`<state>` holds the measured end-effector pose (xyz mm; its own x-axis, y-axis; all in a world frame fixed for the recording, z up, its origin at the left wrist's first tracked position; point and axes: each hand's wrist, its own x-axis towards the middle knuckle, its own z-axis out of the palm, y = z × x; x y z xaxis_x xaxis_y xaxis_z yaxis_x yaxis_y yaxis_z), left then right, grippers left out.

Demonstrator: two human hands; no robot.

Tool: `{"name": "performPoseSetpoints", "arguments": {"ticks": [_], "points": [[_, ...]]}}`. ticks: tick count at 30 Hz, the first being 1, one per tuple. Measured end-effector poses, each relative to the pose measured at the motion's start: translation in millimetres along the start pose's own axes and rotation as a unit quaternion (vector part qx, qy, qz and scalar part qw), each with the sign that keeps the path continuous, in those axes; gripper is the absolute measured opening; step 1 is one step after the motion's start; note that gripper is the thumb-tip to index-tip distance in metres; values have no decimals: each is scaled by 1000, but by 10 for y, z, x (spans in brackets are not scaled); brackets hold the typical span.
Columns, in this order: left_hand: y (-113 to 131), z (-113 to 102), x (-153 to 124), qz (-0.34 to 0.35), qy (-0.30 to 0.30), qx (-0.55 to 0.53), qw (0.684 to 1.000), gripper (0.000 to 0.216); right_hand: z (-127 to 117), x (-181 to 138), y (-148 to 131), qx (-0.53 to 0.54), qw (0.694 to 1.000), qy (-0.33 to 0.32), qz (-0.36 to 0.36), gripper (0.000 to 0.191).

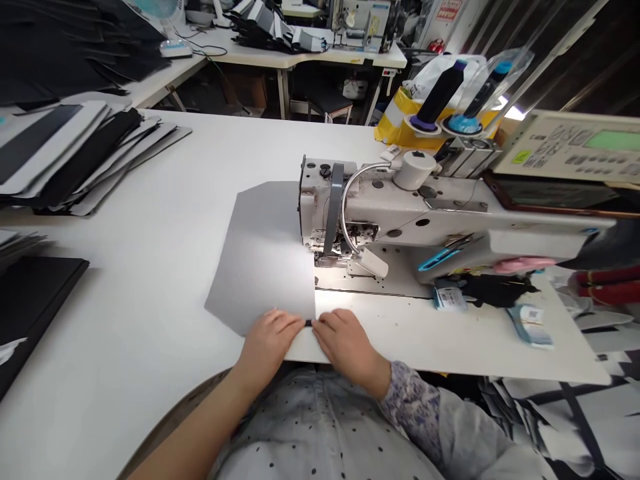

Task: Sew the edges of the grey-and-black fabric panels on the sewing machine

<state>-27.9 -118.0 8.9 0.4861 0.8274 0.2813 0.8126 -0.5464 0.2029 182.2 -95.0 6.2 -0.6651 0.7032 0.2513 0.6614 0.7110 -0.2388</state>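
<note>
A grey fabric panel (260, 257) with angled corners lies flat on the white work table (150, 280), its far part running up to the needle area of an industrial sewing machine (395, 213). My left hand (267, 343) and my right hand (347, 347) press on its near edge. Between their fingertips sits a small black piece (308, 323), possibly a folded strip or tab. The hands lie just in front of the machine's presser foot and a bright gooseneck lamp (357, 200).
Stacks of black and grey panels (75, 153) lie on the table's left. Thread cones (440, 100) stand behind the machine, and a control panel (565, 150) sits at right. Blue-handled scissors (437, 260) and small labelled packets (530, 325) lie to the right. Another sewing station stands behind.
</note>
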Motion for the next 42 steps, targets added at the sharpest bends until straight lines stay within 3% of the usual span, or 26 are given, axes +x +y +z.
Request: {"name": "performPoseSetpoints", "arguments": {"ticks": [5,9,18,42], "points": [[-410,176,662,-44,29,-14,999,23,97,518,383,-65,995,38,61,25],[-609,215,937,-59,43,-47,996,20,150,694,540,-73,993,46,77,30],[-763,211,1070,-45,39,-85,995,22,84,806,520,-59,990,14,127,34],[-823,250,1207,-64,45,-61,995,21,137,848,554,-18,987,27,159,33]]}}
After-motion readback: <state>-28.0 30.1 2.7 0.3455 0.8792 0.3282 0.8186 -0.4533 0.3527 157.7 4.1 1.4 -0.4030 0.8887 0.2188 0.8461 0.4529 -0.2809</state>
